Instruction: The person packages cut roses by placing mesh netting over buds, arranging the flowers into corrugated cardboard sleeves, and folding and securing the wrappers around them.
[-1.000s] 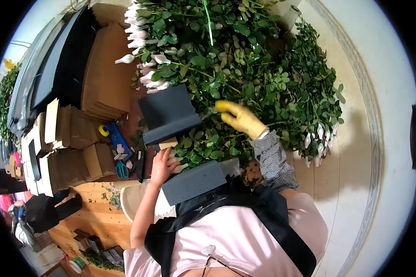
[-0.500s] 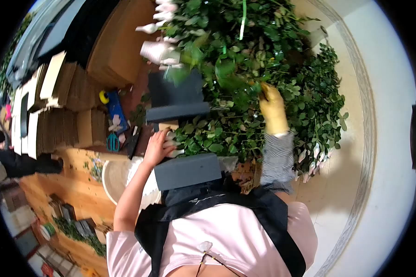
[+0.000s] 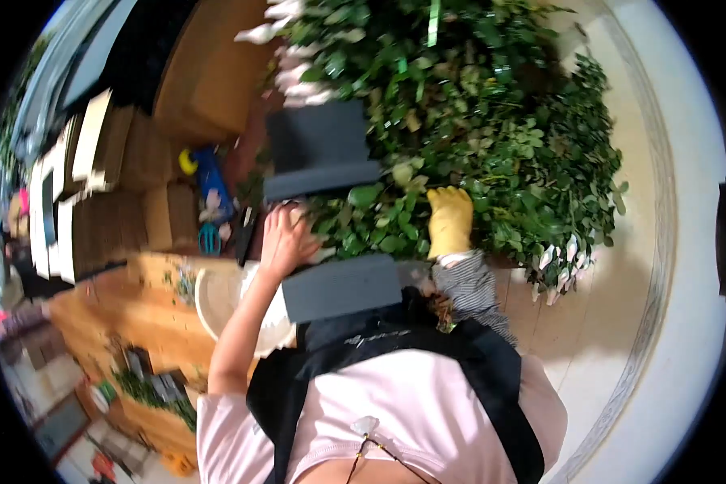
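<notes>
- Here's the left hand, bare, back up, fingers bent over pale rose heads; how tightly they close, I can't tell.
- Across to its right, the right hand in a yellow glove, forearm coming up from below, fingers curled together at the leaves; whether a stem sits inside, I can't tell.
- Between the two hands lies the leafy bunch of roses, heads toward the left hand.
- Just nearer than that grip, the near grey flap slopes toward the apron; just beyond it, the far grey board presents its folded edge.
- Beyond and right of the glove, the big heap of roses crowds in; farther right, pale floor shows.
- Close left of the bare hand: a black tool, teal scissors, a blue tape dispenser, then stacked cardboard. A white bin sits below-left, partly behind that forearm.
- Lettering: white script across the apron, too small to read.
</notes>
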Motion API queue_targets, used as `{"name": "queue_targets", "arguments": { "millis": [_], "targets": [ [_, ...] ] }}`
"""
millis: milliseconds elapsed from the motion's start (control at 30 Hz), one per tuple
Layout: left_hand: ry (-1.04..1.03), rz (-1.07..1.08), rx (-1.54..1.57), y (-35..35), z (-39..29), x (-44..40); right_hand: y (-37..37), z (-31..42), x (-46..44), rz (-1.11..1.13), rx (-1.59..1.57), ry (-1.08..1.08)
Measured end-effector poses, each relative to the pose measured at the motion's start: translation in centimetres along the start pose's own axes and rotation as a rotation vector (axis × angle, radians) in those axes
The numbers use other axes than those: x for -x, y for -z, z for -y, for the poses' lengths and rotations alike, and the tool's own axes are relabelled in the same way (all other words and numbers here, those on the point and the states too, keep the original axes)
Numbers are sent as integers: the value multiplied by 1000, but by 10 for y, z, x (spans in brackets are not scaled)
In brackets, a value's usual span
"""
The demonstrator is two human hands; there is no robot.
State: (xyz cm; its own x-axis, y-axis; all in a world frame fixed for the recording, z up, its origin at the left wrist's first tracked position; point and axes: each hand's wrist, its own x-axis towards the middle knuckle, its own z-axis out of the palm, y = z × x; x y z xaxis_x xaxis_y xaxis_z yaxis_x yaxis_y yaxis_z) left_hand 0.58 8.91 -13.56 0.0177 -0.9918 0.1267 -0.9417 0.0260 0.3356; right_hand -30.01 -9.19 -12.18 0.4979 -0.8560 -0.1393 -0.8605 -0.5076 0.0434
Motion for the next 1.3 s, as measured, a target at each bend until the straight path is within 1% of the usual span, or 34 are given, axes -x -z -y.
{"name": "queue_targets", "arguments": {
  "millis": [33, 100, 133, 167, 200, 267, 300, 367, 400, 433, 467, 500, 533, 567, 600, 633, 667, 700, 733, 767, 800, 867, 900, 967, 1033, 1100, 1133, 1200, 1233, 1267, 1300],
  "targets": [
    [-2, 6, -51, -7, 4, 1, -8, 1, -1, -7, 72, -32],
    [-19, 60, -3, -11, 8, -3, -72, -12, 6, -53, 4, -46],
    [-47, 68, -19, -13, 13, -4, -92, -16, 12, -200, -114, -1],
    [-33, 96, 10, -11, 14, -9, -92, -20, 10, -132, -141, -11],
    [-9, 137, 40, -8, 13, -8, -64, -21, 6, 8, -194, -10],
    [7, 137, 65, -10, 11, -2, -8, -34, -2, 259, -503, 29],
    [30, 112, 92, -11, 11, -5, -3, -43, -9, 219, -699, 10],
    [46, 113, 81, -14, 10, -3, 23, -55, -31, 233, -1121, -46],
    [50, 114, 69, -18, 12, -1, 54, -53, -40, 141, -1217, -145],
    [42, 123, 62, -18, 10, -1, 64, -58, -61, 65, -1109, -185],
    [38, 119, 38, -17, 9, -3, 87, -61, -77, -18, -1081, -261],
    [38, 115, 11, -16, 7, -2, 55, -83, -110, -253, -1027, -217],
    [38, 117, 0, -16, 6, 0, 59, -98, -135, -374, -940, -329],
    [59, 135, 14, -16, 5, 1, 56, -120, -161, -429, -743, -445],
    [83, 152, 26, -17, 5, 2, 63, -142, -180, -391, -397, -506],
    [91, 154, 45, -19, 5, 4, 26, -176, -211, -483, -16, -503],
    [100, 154, 35, -19, 5, 3, 9, -200, -223, -440, -12, -515],
    [94, 120, 28, -20, 3, 3, 9, -208, -219, -256, -10, -529],
    [88, 90, 22, -19, 2, 5, 2, -214, -217, -231, 45, -490],
    [109, 106, 18, -18, 0, 5, -5, -221, -216, -209, 99, -450],
    [117, 105, 20, -18, -1, 4, 2, -221, -208, -146, 135, -425],
    [101, 100, 49, -19, 0, 5, 11, -220, -172, -135, 223, -333],
    [96, 96, 50, -19, 0, 5, 19, -220, -153, -135, 215, -346],
    [112, 88, 70, -21, 2, 7, 23, -239, -120, -239, 131, -355],
    [117, 88, 83, -18, 0, 5, 45, -247, -89, -467, 315, -373],
    [126, 76, 88, -19, 0, 6, 85, -242, -60, -475, 535, -529],
    [127, 72, 87, -19, 0, 6, 79, -243, -68, -474, 538, -528],
    [142, 69, 72, -20, -2, 5, 60, -248, -90, 4, 204, -657],
    [122, 72, 58, -19, -1, 5, 90, -203, -86, 274, 445, -565],
    [109, 70, 43, -18, -1, 5, 84, -194, -88, 307, 298, -522],
    [124, 59, 41, -18, -1, 5, 97, -173, -89, 194, 121, -503]
  ]
}}
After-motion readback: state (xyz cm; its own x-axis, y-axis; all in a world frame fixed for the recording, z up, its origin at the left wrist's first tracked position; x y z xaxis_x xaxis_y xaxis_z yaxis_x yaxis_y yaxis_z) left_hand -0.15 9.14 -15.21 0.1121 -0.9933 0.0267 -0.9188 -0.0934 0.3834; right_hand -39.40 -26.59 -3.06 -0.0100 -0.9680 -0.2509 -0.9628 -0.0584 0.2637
